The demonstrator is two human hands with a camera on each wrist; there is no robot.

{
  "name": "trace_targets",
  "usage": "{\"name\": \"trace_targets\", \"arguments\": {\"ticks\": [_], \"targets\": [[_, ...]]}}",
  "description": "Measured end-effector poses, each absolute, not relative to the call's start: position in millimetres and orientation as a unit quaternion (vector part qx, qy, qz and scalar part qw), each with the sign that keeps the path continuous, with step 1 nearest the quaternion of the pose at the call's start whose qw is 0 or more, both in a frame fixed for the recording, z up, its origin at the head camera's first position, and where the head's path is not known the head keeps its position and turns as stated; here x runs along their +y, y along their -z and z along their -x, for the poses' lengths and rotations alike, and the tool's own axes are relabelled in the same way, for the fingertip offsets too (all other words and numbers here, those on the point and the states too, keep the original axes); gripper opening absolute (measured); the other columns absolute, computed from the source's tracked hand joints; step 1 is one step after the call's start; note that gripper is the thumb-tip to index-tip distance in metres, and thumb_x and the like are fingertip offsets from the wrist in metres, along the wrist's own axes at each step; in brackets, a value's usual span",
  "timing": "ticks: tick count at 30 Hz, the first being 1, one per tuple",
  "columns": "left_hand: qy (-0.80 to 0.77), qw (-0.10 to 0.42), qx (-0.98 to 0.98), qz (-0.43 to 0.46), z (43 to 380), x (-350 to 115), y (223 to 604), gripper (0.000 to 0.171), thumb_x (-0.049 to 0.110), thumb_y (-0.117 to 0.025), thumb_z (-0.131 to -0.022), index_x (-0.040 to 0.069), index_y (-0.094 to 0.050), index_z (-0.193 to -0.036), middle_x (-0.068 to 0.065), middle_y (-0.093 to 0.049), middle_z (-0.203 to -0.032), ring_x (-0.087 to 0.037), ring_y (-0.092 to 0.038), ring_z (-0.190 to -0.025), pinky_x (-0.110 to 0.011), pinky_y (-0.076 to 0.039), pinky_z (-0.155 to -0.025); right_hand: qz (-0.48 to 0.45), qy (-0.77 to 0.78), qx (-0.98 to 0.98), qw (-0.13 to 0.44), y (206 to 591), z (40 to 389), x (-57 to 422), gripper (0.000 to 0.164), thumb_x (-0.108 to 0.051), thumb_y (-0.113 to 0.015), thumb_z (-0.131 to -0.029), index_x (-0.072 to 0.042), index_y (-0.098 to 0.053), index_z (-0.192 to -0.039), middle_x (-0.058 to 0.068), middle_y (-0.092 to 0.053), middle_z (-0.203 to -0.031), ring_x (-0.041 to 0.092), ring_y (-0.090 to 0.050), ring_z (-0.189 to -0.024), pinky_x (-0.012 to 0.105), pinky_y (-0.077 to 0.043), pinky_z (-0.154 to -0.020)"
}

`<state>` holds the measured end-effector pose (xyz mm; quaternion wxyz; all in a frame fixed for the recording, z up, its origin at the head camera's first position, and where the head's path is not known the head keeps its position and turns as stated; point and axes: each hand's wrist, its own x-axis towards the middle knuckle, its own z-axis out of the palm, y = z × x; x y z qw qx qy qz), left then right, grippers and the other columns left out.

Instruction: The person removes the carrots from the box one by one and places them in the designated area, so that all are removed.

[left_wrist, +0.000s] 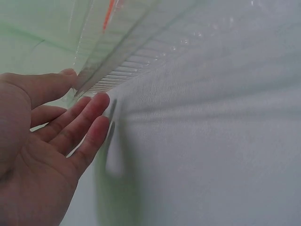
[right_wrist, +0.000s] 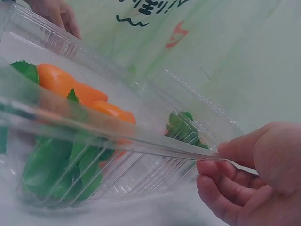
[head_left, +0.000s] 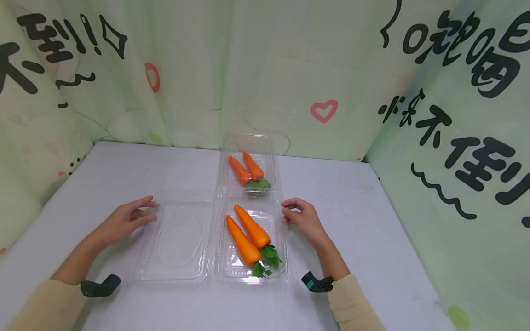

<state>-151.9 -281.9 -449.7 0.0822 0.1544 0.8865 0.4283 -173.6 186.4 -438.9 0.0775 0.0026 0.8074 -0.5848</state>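
Note:
An open clear plastic clamshell box lies flat on the table, its base (head_left: 223, 269) on the right and its lid (head_left: 178, 271) folded out to the left. Two orange carrots (head_left: 244, 243) with green leafy tops lie side by side in the base, tops toward the near right. At the lid's outer left edge, my left hand (head_left: 129, 215) pinches the rim, the other fingers (left_wrist: 84, 146) spread loosely below. My right hand (right_wrist: 256, 174) pinches the flat rim of the base between thumb and index finger, on its far right side.
Directly behind the open box stands another clear plastic box (head_left: 248, 140) with two smaller-looking carrots (head_left: 245, 169) inside. White cloth covers the table (head_left: 331, 193). Pale green curtains (head_left: 265, 69) with dark lettering and red hearts hang around the back and sides.

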Motion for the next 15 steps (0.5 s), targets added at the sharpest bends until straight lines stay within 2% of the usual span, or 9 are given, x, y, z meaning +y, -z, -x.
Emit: {"name": "trace_targets", "arguments": {"ticks": [6,8,11,13,14,15], "targets": [[-0.423,0.088,0.890,-0.144,151.4,-281.7,453.5,0.065,0.021,-0.061,-0.095,-0.005,-0.032,-0.147,-0.024,-0.054,-0.136,0.021,-0.051,-0.097,-0.006,-0.046,-0.080,-0.010,0.574,0.815,0.077,435.9,172.0,186.0,0.027,-0.011,-0.061,-0.094,0.004,-0.060,-0.116,0.019,-0.060,-0.109,0.014,-0.062,-0.071,0.020,-0.057,-0.073],[-0.416,0.086,0.894,-0.142,151.2,-281.1,453.4,0.065,0.023,-0.061,-0.095,-0.004,-0.033,-0.147,-0.023,-0.054,-0.137,0.012,-0.057,-0.101,-0.007,-0.047,-0.080,-0.016,0.562,0.824,0.070,434.8,171.3,186.7,0.026,-0.013,-0.062,-0.094,0.001,-0.062,-0.115,0.019,-0.062,-0.111,0.018,-0.064,-0.078,0.024,-0.057,-0.077],[-0.406,0.081,0.899,-0.141,151.2,-279.9,452.9,0.064,0.025,-0.061,-0.096,-0.003,-0.034,-0.146,-0.024,-0.053,-0.137,-0.014,-0.064,-0.109,-0.013,-0.050,-0.082,-0.021,0.546,0.836,0.055,433.2,170.5,188.7,0.026,-0.014,-0.063,-0.093,0.000,-0.063,-0.115,0.019,-0.063,-0.116,0.027,-0.065,-0.092,0.032,-0.057,-0.083],[-0.403,0.078,0.902,-0.138,150.7,-279.0,451.9,0.064,0.026,-0.060,-0.096,-0.002,-0.034,-0.147,-0.023,-0.051,-0.139,-0.032,-0.062,-0.113,-0.013,-0.050,-0.083,-0.020,0.538,0.841,0.047,431.1,169.7,189.9,0.027,-0.015,-0.063,-0.093,-0.001,-0.063,-0.116,0.017,-0.063,-0.119,0.030,-0.064,-0.099,0.036,-0.057,-0.086],[-0.402,0.076,0.902,-0.137,150.7,-279.1,451.7,0.064,0.026,-0.060,-0.096,-0.002,-0.034,-0.147,-0.024,-0.050,-0.140,-0.026,-0.063,-0.113,-0.014,-0.050,-0.083,-0.017,0.538,0.842,0.044,429.7,169.3,190.4,0.027,-0.015,-0.063,-0.093,-0.001,-0.063,-0.116,0.017,-0.062,-0.120,0.031,-0.063,-0.101,0.036,-0.056,-0.086],[-0.403,0.074,0.902,-0.137,150.5,-279.0,451.0,0.063,0.025,-0.060,-0.096,-0.002,-0.034,-0.147,-0.024,-0.049,-0.141,-0.028,-0.062,-0.114,-0.019,-0.053,-0.085,-0.013,0.537,0.842,0.042,428.8,169.3,190.8,0.028,-0.015,-0.063,-0.093,0.000,-0.063,-0.117,0.017,-0.061,-0.120,0.032,-0.063,-0.102,0.035,-0.056,-0.086]]}}
